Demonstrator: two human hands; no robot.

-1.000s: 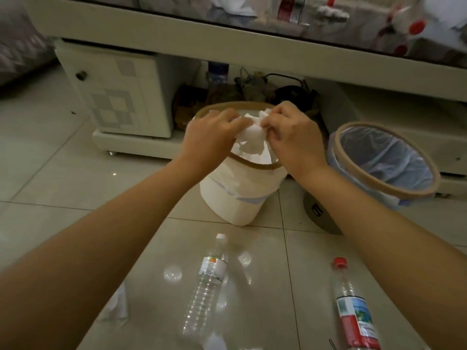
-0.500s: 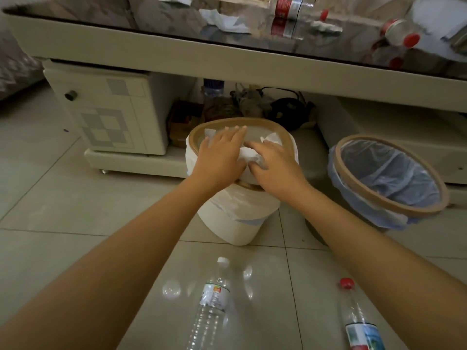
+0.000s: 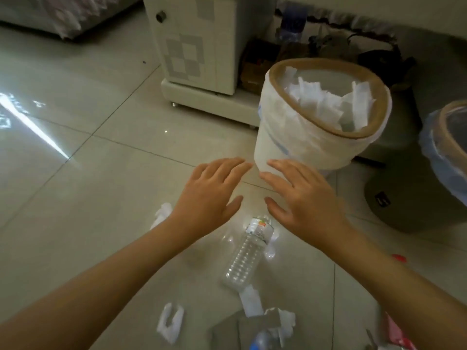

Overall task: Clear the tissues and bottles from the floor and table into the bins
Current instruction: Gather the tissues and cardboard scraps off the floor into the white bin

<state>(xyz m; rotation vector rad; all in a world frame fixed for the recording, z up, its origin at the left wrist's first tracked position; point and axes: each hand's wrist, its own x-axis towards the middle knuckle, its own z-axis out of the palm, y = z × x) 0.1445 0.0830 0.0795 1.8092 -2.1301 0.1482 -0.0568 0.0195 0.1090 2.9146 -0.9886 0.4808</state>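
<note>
left hand: fingers spread, holding nothing, frame centre
right hand: fingers spread, holding nothing
white tissue-filled bin: upper right
clear plastic bottle: on floor, lower centre

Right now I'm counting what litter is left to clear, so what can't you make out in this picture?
- Head view, blue-lined bin: cut off by the right edge, contents unseen.
- Red cap: its bottle is hidden behind the right forearm.
- Clear plastic bottle: neck hidden under the right hand.
- Bottom edge: blurred litter, kind unclear.
- White tissue-filled bin: depth hidden by tissues.
</note>
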